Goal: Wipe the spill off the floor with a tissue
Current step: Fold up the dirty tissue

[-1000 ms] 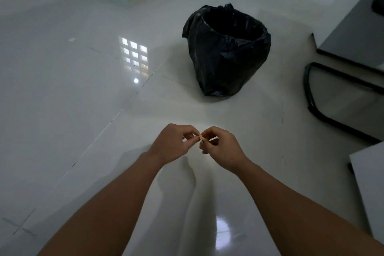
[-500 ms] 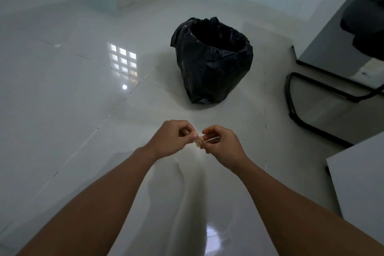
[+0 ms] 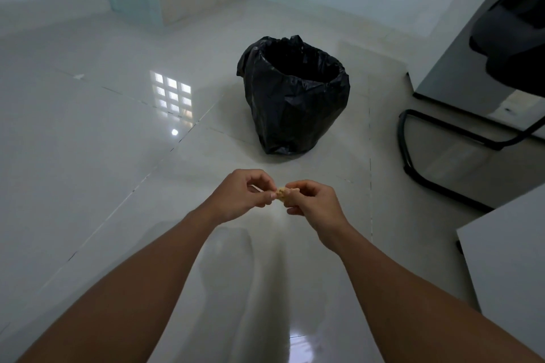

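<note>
Both hands have barely shifted, still meeting over the glossy floor [image 3: 88, 156]: the left hand [image 3: 236, 197] and right hand [image 3: 312, 200] pinch a small crumpled tissue wad [image 3: 281, 192] between their fingertips, short of the black-lined trash bin [image 3: 295, 97].

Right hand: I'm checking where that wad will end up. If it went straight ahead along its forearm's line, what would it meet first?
Probably the left hand, fingertips almost touching across the small tan crumpled wad; depth is unclear.
</note>
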Motion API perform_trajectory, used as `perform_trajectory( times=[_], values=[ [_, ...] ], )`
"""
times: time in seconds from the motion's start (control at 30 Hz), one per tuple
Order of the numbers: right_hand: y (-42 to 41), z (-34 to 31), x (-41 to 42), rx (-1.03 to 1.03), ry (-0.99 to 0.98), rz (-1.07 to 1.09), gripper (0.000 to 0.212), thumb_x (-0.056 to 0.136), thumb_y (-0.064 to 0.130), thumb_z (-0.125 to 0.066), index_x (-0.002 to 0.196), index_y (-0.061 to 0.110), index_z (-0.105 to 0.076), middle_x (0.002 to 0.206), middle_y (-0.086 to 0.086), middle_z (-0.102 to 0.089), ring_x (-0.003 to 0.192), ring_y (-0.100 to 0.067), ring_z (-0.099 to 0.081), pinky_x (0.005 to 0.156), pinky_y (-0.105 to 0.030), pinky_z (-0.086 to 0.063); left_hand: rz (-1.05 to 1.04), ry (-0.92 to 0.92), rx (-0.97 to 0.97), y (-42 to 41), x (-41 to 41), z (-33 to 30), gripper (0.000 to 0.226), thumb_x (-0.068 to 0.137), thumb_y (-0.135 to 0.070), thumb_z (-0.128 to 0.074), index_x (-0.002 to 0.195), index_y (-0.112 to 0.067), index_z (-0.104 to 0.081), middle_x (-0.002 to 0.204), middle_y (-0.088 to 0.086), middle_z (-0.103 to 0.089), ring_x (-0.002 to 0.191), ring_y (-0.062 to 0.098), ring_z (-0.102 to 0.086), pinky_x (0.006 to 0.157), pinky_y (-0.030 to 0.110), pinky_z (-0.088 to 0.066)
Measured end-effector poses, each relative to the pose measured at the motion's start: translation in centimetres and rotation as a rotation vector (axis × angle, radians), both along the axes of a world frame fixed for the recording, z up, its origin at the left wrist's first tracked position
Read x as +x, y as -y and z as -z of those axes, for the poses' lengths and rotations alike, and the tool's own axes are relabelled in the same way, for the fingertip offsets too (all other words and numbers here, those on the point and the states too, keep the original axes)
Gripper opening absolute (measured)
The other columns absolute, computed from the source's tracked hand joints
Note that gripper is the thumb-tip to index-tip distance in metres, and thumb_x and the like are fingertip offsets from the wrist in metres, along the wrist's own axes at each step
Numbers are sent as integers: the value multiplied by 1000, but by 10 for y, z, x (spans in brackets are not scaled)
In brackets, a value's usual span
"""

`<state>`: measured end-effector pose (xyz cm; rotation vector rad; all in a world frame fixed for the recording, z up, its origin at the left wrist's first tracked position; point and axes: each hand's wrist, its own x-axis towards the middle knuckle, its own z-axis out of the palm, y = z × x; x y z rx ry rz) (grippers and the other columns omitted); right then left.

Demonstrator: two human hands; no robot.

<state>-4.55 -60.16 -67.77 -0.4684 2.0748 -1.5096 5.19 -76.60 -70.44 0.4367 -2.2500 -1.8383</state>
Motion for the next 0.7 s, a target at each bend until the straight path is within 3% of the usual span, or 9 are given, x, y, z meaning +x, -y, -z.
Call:
perform_trajectory(
  times=[0.27,0.4,0.53,0.7],
  values=[
    [3,9,-7,-97,233,165,9,91,9,-65,87,5,-71,83,-15,-72,77,-24,-69,69,-35,-59,70,58,-33,5,3,2,7,88,-14,-74,85,-21,-72,95,2,-76,86,24,-75,88,46,-60],
    [0,12,-4,-112,210,107,8,91,6,-65,93,1,-70,80,-13,-70,72,-23,-66,71,-35,-60,-26,65,71,-2,-3,2,14,90,-23,-73,85,-10,-72,89,13,-75,85,24,-76,84,43,-62],
    [3,10,-10,-95,207,30,12,83,-4,-70,94,2,-69,85,-15,-70,72,-23,-67,72,-33,-59,-85,46,86,-6,-12,2,16,82,-7,-80,89,-8,-66,89,16,-75,80,28,-75,76,40,-63],
    [8,1,-27,47,37,1,9,81,5,-75,89,6,-72,80,-10,-72,69,-18,-67,68,-31,-59,-105,48,-69,-4,-29,-3,9,87,-11,-76,92,-15,-69,84,8,-74,74,22,-74,71,35,-63]
  ],
)
